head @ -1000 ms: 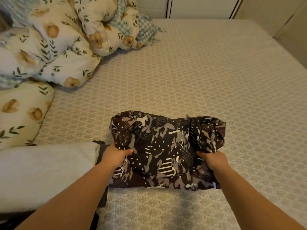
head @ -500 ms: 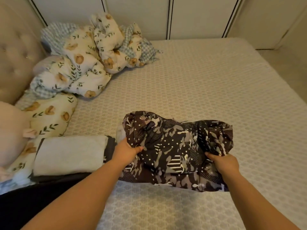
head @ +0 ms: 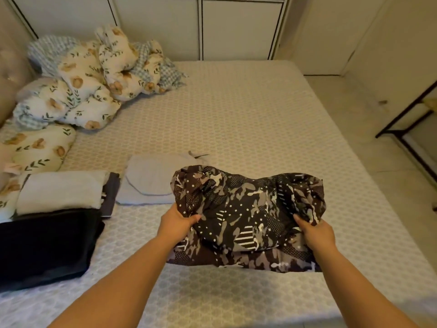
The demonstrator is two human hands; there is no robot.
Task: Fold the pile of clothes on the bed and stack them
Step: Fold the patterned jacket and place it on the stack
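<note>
Head view showed our fingers curled into a dark patterned garment: our left hand gripped its left edge with the thumb on top, our right hand pinched its right edge. We held the bundle folded over, above the bed near its front edge. Behind it a pale folded piece lay flat. To the left sat a white towel and a black garment. Floral bedding was heaped at the far left.
</note>
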